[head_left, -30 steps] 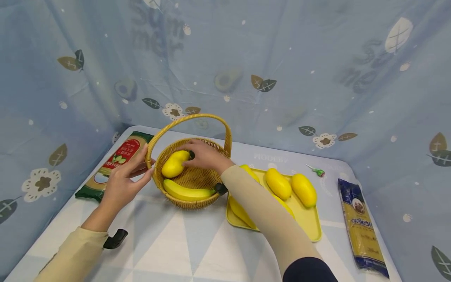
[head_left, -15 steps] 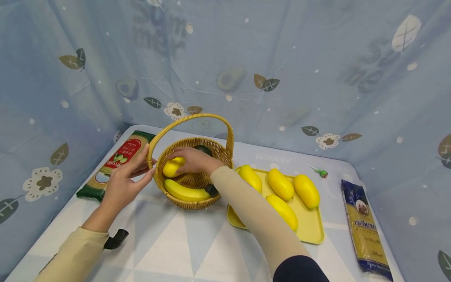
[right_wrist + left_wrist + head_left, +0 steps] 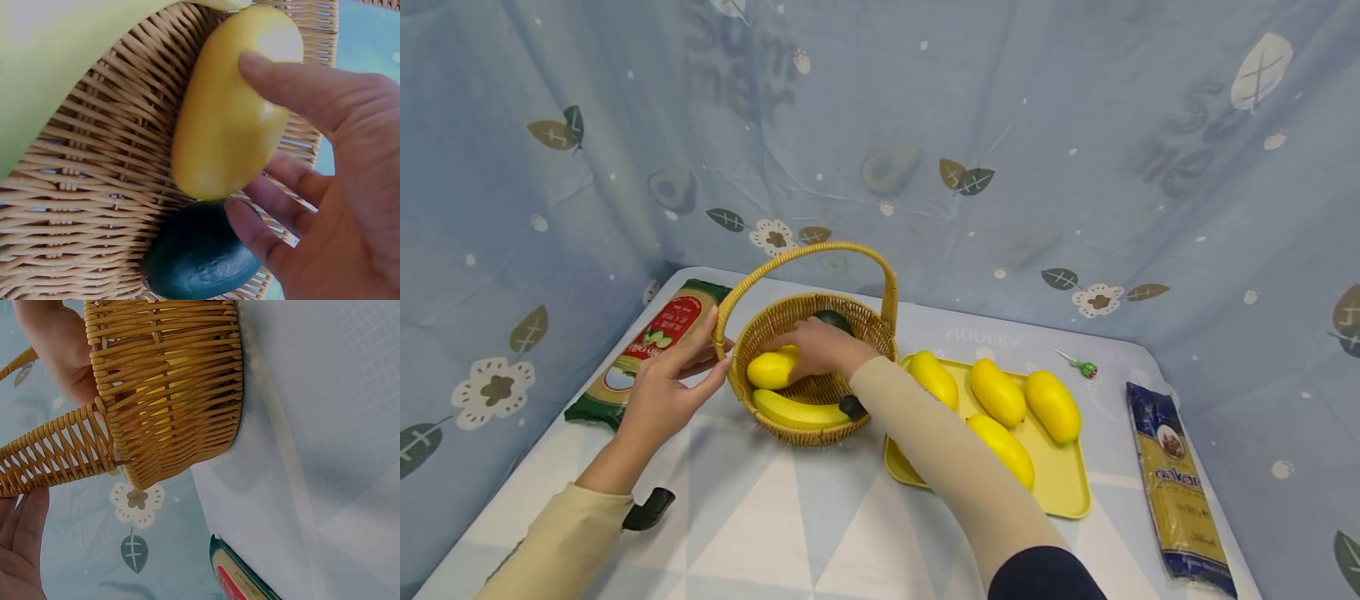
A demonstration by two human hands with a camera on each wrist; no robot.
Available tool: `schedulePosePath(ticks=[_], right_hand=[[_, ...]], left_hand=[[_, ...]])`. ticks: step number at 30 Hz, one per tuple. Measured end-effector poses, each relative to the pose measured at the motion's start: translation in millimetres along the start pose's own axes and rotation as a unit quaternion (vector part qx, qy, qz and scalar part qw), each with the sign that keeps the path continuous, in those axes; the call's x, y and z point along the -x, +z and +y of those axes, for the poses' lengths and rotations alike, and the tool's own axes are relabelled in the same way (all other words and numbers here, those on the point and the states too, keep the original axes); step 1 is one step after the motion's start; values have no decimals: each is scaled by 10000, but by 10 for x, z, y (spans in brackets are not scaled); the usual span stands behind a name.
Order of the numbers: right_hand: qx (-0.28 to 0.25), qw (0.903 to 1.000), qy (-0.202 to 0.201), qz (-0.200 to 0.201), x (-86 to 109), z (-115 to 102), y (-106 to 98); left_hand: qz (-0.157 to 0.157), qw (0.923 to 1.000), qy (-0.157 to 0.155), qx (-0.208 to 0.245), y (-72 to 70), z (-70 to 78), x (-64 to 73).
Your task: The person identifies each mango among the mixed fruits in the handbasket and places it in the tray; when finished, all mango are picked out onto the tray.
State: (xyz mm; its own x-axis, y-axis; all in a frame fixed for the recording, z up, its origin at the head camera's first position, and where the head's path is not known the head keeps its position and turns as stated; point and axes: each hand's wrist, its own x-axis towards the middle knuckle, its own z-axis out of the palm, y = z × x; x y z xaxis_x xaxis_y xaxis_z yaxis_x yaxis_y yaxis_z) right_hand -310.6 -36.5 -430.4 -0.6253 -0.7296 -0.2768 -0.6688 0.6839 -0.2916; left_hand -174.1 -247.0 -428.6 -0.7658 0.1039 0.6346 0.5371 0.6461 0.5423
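A wicker basket (image 3: pixel 850 392) with a tall arched handle (image 3: pixel 820 247) stands toward the back left of the table. My left hand (image 3: pixel 662 383) grips the left foot of this handle between thumb and fingers. Inside the basket my right hand (image 3: pixel 820 346) holds a yellow mango (image 3: pixel 234 112), thumb on top and fingers curled at its far side, partly hidden. A fingertip of that hand also touches a dark green avocado (image 3: pixel 203 253) lying beside the mango. A banana (image 3: pixel 797 411) lies along the basket's near side, its dark tip to the right.
Right of the basket, a yellow tray (image 3: pixel 1063 492) carries several mangoes (image 3: pixel 997 392), partly behind my right sleeve. A green-and-red packet (image 3: pixel 670 321) lies at the left, a blue-and-gold packet (image 3: pixel 1176 483) at the right edge. A small lollipop (image 3: pixel 1082 367) lies behind the tray.
My right hand has moved from the avocado at the basket's back, left and forward onto the mango. The mango has shifted slightly toward the banana. My left hand stays at the handle.
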Motion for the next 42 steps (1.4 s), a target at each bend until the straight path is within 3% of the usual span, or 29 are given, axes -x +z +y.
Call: schedulePosePath(ticks=[3,8,23,31,42], right_hand=[[-300,9994,134,-128,31,11,7],[-619,9978,-51,-244,62,24,8],[-744,9964,-111,-379,125,41,-16],[-525,9985,-157,-55,173,63,-28],[-192,9991,80,359,316,97,-75]], left_hand=[[6,10000,28,-4,-3,2,-2],[11,10000,60,-26,-6,1,1],[-33,9999,-70,-87,-4,6,10],[-42,9999,-63,-86,-9,10,4],[-11,10000,-14,-48,-8,13,0]])
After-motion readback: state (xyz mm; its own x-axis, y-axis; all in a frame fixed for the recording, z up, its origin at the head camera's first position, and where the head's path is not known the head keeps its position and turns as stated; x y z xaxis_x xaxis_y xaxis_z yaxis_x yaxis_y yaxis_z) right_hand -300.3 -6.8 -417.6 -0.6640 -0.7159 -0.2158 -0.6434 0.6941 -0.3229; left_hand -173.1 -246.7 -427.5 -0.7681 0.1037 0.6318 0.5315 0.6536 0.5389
